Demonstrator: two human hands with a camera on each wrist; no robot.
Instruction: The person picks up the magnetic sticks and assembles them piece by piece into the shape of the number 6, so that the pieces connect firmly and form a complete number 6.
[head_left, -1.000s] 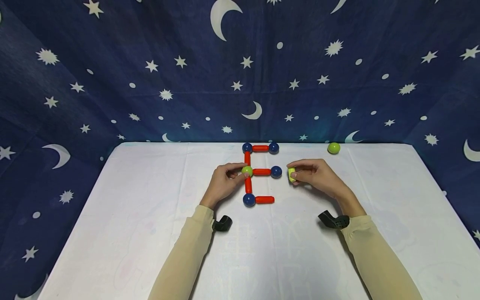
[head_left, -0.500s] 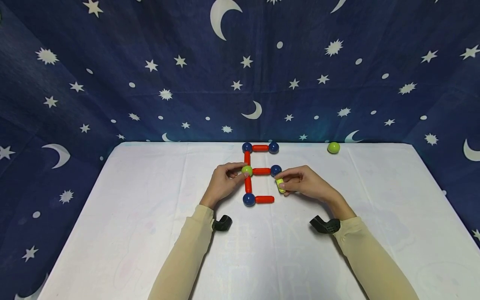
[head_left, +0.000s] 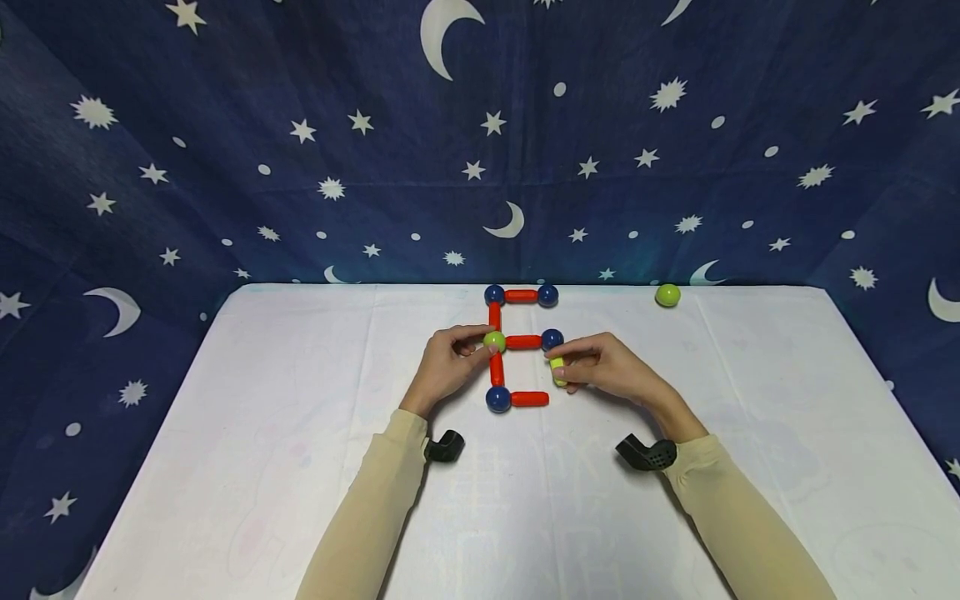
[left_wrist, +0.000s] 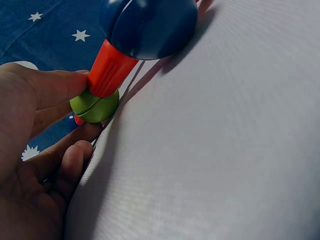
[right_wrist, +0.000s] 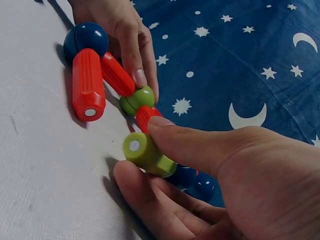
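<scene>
Red magnetic rods and balls lie joined in an E-like shape on the table. My left hand [head_left: 452, 364] pinches the green ball [head_left: 494, 341] at the middle of its left side. Between thumb and fingers of my right hand [head_left: 611, 367] is a yellow-green magnetic rod [right_wrist: 145, 152], its far end against the blue ball [head_left: 552, 339] that ends the middle red rod [head_left: 522, 342]. In the right wrist view, the rod's near end shows a bare silvery tip. Below, a lower blue ball [head_left: 498, 400] carries a red rod [head_left: 530, 399] with a free right end.
A loose green ball [head_left: 667, 295] sits near the table's back edge, to the right. Along the top of the shape, a red rod [head_left: 521, 297] links two blue balls. Behind the white table [head_left: 262, 467] hangs a dark blue star-patterned cloth [head_left: 405, 167].
My right hand has moved left and slightly nearer, bringing the yellow-green rod to the middle blue ball. That ball has shifted very slightly; my left hand stays in place.
</scene>
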